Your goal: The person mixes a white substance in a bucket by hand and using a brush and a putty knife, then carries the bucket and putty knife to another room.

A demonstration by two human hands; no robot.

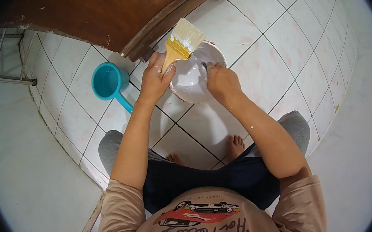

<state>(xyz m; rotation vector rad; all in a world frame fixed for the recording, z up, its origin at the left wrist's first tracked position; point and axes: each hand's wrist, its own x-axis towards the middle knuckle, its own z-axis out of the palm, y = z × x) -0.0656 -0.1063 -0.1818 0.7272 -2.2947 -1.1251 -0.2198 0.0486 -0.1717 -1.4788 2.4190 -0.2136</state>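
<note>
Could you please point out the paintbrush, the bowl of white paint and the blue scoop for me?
paintbrush (177,48): head view, on its yellow ferrule.
bowl of white paint (189,78): head view, on the paint inside.
blue scoop (106,81): head view, inside its cup.

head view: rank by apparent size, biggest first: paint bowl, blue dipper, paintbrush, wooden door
1. wooden door, by far, though cut off by the frame.
2. paint bowl, partly covered by the left hand and right hand.
3. blue dipper and paintbrush: look alike, not ranked.
</note>
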